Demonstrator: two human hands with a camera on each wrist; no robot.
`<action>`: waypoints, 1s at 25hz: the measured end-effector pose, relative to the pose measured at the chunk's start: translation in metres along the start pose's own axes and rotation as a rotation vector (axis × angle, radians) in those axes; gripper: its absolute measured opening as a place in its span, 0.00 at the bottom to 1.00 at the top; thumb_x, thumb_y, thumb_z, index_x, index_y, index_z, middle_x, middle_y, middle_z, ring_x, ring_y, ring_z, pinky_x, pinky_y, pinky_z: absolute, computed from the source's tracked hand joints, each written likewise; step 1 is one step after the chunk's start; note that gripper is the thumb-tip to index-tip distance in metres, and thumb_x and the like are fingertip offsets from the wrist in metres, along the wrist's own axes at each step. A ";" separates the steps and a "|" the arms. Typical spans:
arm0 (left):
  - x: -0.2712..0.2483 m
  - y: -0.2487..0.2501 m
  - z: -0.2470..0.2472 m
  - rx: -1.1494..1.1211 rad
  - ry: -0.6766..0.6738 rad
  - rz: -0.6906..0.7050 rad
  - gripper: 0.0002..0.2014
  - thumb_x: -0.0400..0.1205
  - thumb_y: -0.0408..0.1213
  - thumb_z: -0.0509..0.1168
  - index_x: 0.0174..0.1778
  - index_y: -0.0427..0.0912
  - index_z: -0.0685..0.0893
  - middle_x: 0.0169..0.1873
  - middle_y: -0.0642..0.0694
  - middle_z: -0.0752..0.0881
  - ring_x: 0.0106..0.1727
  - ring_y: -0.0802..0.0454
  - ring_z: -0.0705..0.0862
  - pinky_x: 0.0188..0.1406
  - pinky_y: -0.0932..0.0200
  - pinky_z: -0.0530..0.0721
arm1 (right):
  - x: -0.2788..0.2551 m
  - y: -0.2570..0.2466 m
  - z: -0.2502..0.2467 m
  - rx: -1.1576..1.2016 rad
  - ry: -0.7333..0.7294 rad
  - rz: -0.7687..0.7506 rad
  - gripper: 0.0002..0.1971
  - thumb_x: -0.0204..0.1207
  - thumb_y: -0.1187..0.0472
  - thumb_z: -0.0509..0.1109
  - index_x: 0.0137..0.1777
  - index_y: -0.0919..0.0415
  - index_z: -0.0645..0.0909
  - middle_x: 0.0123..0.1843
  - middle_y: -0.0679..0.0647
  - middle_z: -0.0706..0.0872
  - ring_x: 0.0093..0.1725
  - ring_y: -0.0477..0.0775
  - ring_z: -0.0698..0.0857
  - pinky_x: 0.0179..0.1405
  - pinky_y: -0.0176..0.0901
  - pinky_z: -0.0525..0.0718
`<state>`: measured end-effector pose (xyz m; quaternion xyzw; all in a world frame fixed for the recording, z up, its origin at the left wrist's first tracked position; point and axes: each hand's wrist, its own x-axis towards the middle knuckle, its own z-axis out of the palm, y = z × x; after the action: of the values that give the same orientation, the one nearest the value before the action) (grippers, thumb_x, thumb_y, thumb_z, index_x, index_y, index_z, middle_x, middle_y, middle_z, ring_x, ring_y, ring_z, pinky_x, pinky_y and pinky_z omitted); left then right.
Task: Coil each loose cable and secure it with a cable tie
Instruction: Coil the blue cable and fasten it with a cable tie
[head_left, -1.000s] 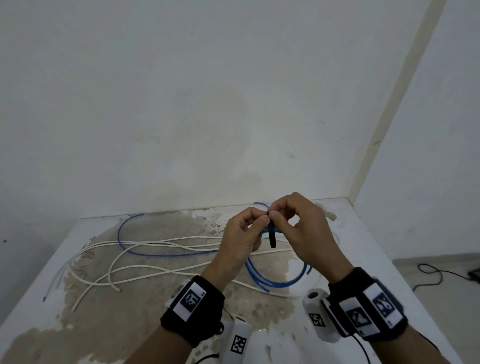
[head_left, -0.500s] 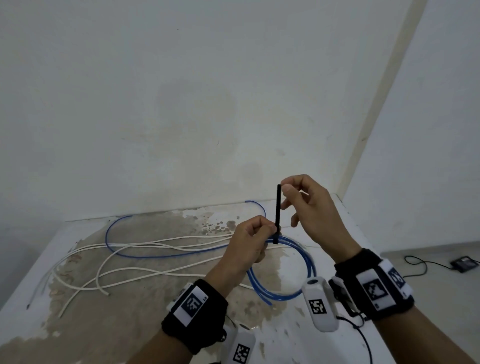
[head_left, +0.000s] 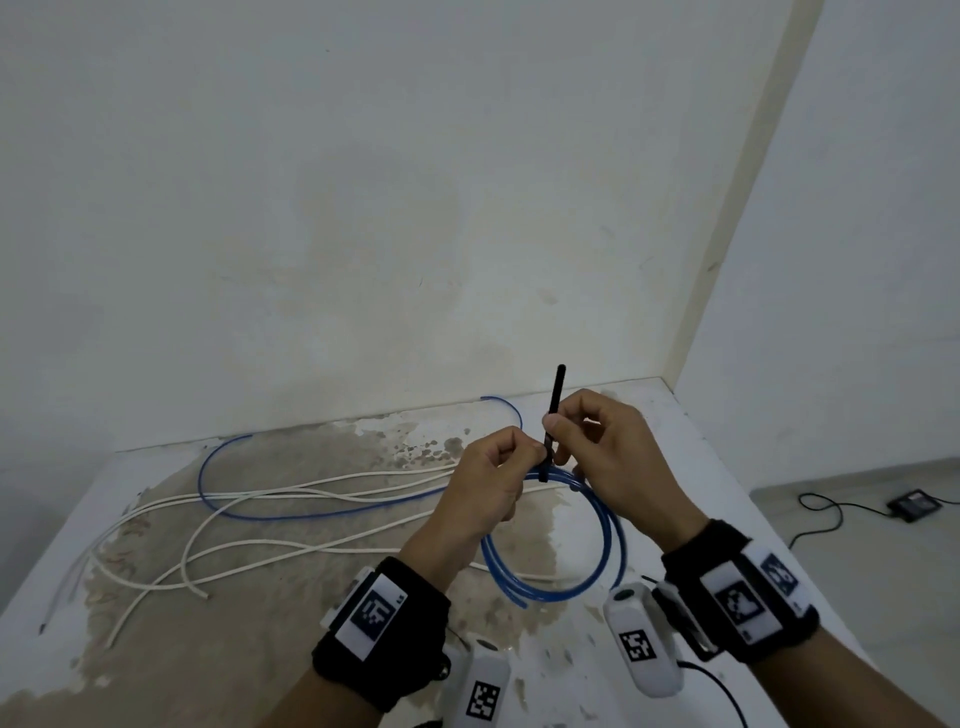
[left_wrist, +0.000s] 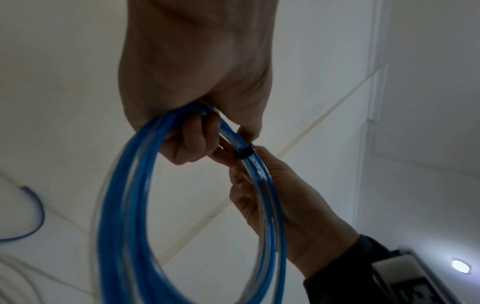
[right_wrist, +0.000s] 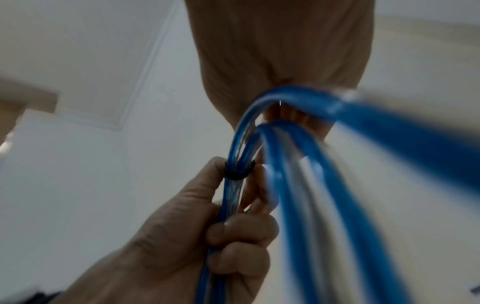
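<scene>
A blue cable coil (head_left: 605, 540) hangs from both hands above the table. My left hand (head_left: 527, 460) grips the coil's top strands, fingers curled round them (left_wrist: 192, 142). A black cable tie (head_left: 554, 402) is looped tight round those strands (left_wrist: 245, 153) (right_wrist: 237, 174), and its tail stands upright. My right hand (head_left: 558, 428) pinches that tail just above the loop, with the tail's end poking out above the fingers. In the right wrist view the coil (right_wrist: 311, 164) runs blurred past the right palm, with the left hand (right_wrist: 197, 226) below it.
Several loose white cables (head_left: 270, 545) and a loose blue cable (head_left: 228, 512) sprawl over the stained white table (head_left: 691, 467). A wall stands right behind it. On the floor at the right lies a black device with a cord (head_left: 914, 503).
The tie's tail, hanging down a second ago, was pulled upward by my right hand. That hand has since slid back down the tail toward the left hand.
</scene>
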<state>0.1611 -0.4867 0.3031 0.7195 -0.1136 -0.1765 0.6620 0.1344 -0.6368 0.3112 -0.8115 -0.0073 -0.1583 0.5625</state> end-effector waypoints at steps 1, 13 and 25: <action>-0.001 0.001 0.000 0.023 -0.004 0.012 0.11 0.85 0.36 0.62 0.36 0.40 0.78 0.15 0.57 0.68 0.17 0.60 0.61 0.19 0.65 0.61 | 0.000 0.001 -0.001 0.041 0.003 0.028 0.08 0.82 0.63 0.71 0.41 0.61 0.82 0.33 0.56 0.86 0.31 0.56 0.85 0.29 0.44 0.81; -0.023 -0.054 -0.021 0.058 0.040 -0.050 0.17 0.88 0.47 0.56 0.48 0.41 0.86 0.28 0.48 0.74 0.26 0.55 0.75 0.37 0.60 0.85 | -0.023 0.033 0.000 0.456 0.135 0.390 0.08 0.85 0.64 0.67 0.51 0.70 0.77 0.47 0.62 0.80 0.33 0.51 0.88 0.26 0.49 0.87; -0.024 -0.116 -0.032 0.632 -0.190 -0.113 0.13 0.82 0.53 0.64 0.50 0.49 0.85 0.39 0.50 0.83 0.38 0.55 0.82 0.39 0.60 0.80 | -0.119 0.111 0.049 -0.080 -0.463 0.501 0.13 0.82 0.59 0.72 0.42 0.71 0.84 0.35 0.63 0.90 0.28 0.51 0.87 0.32 0.41 0.87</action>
<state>0.1440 -0.4370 0.1921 0.8748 -0.1838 -0.2354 0.3815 0.0550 -0.6135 0.1631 -0.8237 0.0709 0.1732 0.5352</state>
